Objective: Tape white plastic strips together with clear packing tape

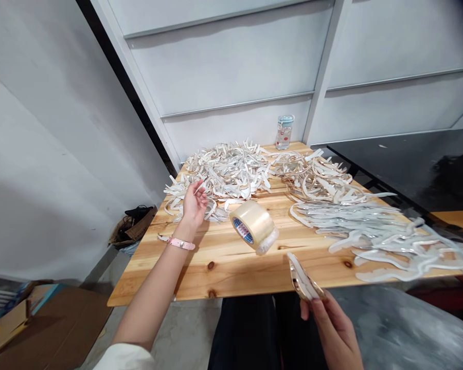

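Head view: R hand [332, 329] grips curved white-and-gold strip [303, 277], long axis approx 10-to-4 o'clock, at pine table edge [158, 290]. Clear packing tape roll [252, 223] at R hand's 11 o'clock. L hand [195, 205] open wide, nearer strip pile [224, 174], at its 12 o'clock.

Head view faces forward, down over left hand [195, 204], right hand [331, 326].

No text is legible; the blue-and-red label [243, 230] inside the packing tape roll [253, 224] is too small to read.
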A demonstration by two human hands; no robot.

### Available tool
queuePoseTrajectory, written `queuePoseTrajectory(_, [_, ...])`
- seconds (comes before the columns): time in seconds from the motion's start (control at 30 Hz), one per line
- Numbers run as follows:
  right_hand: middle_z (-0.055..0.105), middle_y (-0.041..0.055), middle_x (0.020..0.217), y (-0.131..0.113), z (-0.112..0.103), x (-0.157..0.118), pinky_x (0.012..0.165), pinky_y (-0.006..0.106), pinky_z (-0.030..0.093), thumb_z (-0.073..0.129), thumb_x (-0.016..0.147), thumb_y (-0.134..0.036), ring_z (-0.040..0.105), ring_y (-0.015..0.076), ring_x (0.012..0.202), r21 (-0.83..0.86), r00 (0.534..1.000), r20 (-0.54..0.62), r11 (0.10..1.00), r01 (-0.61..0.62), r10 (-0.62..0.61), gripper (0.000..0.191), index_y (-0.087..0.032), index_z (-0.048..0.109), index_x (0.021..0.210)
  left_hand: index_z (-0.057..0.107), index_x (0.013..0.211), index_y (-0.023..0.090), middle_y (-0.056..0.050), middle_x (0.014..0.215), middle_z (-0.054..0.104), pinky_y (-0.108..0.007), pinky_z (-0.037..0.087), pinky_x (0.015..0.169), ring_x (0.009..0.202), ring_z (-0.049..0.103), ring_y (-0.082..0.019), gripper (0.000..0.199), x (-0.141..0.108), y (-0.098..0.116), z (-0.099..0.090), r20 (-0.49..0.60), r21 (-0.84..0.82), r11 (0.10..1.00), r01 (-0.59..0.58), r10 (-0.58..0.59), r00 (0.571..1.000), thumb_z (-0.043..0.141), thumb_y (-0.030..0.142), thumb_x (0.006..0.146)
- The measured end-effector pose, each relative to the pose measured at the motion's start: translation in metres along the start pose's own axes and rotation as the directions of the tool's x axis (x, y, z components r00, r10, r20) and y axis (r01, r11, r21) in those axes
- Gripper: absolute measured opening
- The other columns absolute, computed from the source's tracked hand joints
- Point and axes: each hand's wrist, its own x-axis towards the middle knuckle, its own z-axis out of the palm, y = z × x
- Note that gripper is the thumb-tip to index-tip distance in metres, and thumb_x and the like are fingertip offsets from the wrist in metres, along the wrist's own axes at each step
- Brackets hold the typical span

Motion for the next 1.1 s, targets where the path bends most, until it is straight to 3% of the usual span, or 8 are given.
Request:
queuePoseTrajectory(0.3, [0.064,0.0016,0.067,0.000,0.000,0.001,0.075,0.019,0.052,0.059,0.095,-0.048,0.062,0.0149,0.070,0.006,1.000,-0.009,1.000,-0.003,0.003,0.040,-0.021,0.064,0.065,0.066,0.077,0.016,0.000,0.073,0.068,-0.015,0.041,0.047,0.058,0.061,-0.007,0.004,-0.001,-0.012,-0.001,0.066,0.213,0.969,-0.125,0.113,0.991,0.062,0.015,0.075])
queuePoseTrajectory(0.5, [0.063,-0.0001,0.068,0.003,-0.001,0.000,0.077,0.017,0.049,0.058,0.096,-0.046,0.062,0.0133,0.072,0.006,1.000,0.017,1.000,-0.007,0.007,0.037,-0.021,0.065,0.069,0.073,0.079,0.020,-0.003,0.107,0.075,-0.014,0.049,0.079,0.110,0.064,-0.012,0.017,0.011,0.003,-0.011,0.053,0.344,0.857,-0.384,0.390,0.919,0.057,0.023,0.084])
queuePoseTrajectory(0.6, [0.063,0.0000,0.068,0.004,-0.003,0.000,0.073,0.016,0.048,0.057,0.097,-0.045,0.061,0.0128,0.070,0.011,1.000,0.024,1.000,-0.013,0.013,0.039,-0.021,0.063,0.067,0.074,0.086,0.021,-0.004,0.085,0.077,-0.016,0.047,0.062,0.087,0.070,-0.013,0.020,0.001,0.005,-0.006,0.175,0.481,0.740,-0.470,0.444,0.879,0.057,0.031,0.088])
queuePoseTrajectory(0.67, [0.064,0.0009,0.070,0.006,-0.004,-0.002,0.072,0.017,0.048,0.056,0.097,-0.045,0.061,0.0136,0.070,0.026,0.999,0.036,0.999,-0.029,0.028,0.040,-0.021,0.062,0.066,0.072,0.074,0.019,-0.004,0.057,0.068,-0.018,0.039,0.044,0.052,0.061,-0.013,0.031,-0.012,0.000,0.001,0.292,0.560,0.720,-0.408,0.290,0.912,0.058,0.042,0.089])
queuePoseTrajectory(0.73, [0.064,0.0019,0.071,0.009,-0.003,-0.005,0.072,0.020,0.049,0.055,0.098,-0.047,0.061,0.0153,0.071,0.052,0.997,0.054,0.997,-0.061,0.058,0.040,-0.021,0.062,0.068,0.065,0.054,0.018,-0.004,0.041,0.058,-0.021,0.033,0.036,0.034,0.048,-0.012,0.047,-0.027,-0.003,0.008,0.413,0.665,0.681,-0.306,0.006,0.911,0.063,0.053,0.084])
queuePoseTrajectory(0.87, [0.062,0.0024,0.066,0.016,0.009,-0.019,0.066,0.025,0.050,0.055,0.096,-0.053,0.059,0.0168,0.065,0.137,0.972,0.139,0.969,-0.208,0.189,0.043,-0.021,0.064,0.069,0.069,0.050,0.015,-0.014,0.055,0.069,-0.024,0.041,0.038,0.047,0.065,-0.021,0.063,-0.051,0.006,0.016,0.516,0.804,0.540,-0.248,-0.428,0.742,0.065,0.073,0.075])
queuePoseTrajectory(1.0, [0.063,0.0022,0.057,0.018,0.030,-0.033,0.055,0.025,0.045,0.062,0.087,-0.064,0.054,0.0152,0.054,0.252,0.908,0.136,0.873,-0.418,0.396,0.048,-0.018,0.073,0.079,0.078,0.088,0.011,-0.018,0.091,0.078,-0.035,0.059,0.072,0.083,0.075,-0.029,0.073,-0.066,0.015,0.017,0.494,0.844,0.511,-0.163,-0.625,0.604,0.060,0.080,0.074])
queuePoseTrajectory(1.1, [0.068,0.0045,0.061,0.019,0.037,-0.036,0.056,0.025,0.045,0.066,0.083,-0.066,0.054,0.0144,0.055,0.317,0.891,0.075,0.836,-0.447,0.448,0.050,-0.017,0.074,0.079,0.071,0.112,0.010,-0.018,0.117,0.073,-0.045,0.051,0.100,0.107,0.069,-0.031,0.072,-0.078,-0.007,0.017,0.554,0.816,0.566,-0.121,-0.703,0.446,0.070,0.070,0.074])
